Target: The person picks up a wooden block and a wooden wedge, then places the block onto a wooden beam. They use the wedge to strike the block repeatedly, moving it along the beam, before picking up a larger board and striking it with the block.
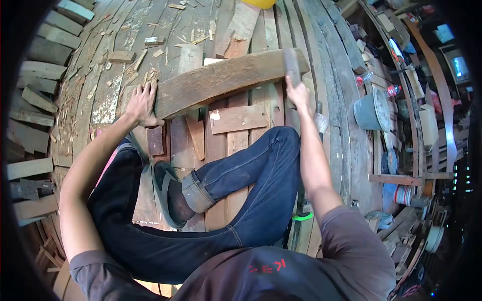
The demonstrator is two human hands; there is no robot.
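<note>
A thick brown wooden plank [216, 80] lies at a slant across the floor in front of me. My left hand [143, 106] braces its left end, fingers stretched along the end and thumb at the near corner. Over the plank's right end, my right hand [298, 94] is closed around a grey, block-like tool [291, 65]. Motion blurs that tool, so I cannot make out its exact kind. Below the plank lies a flat board piece [238, 119], with a dark red-brown wood block [156, 139] near my left hand.
Wood chips and offcuts [121, 56] litter the plank floor at upper left. Stacked timber [37, 100] lines the left side. On the right stand a grey bucket [372, 110] and a wooden rack [396, 179]. A green-ringed item [303, 216] lies beside my leg.
</note>
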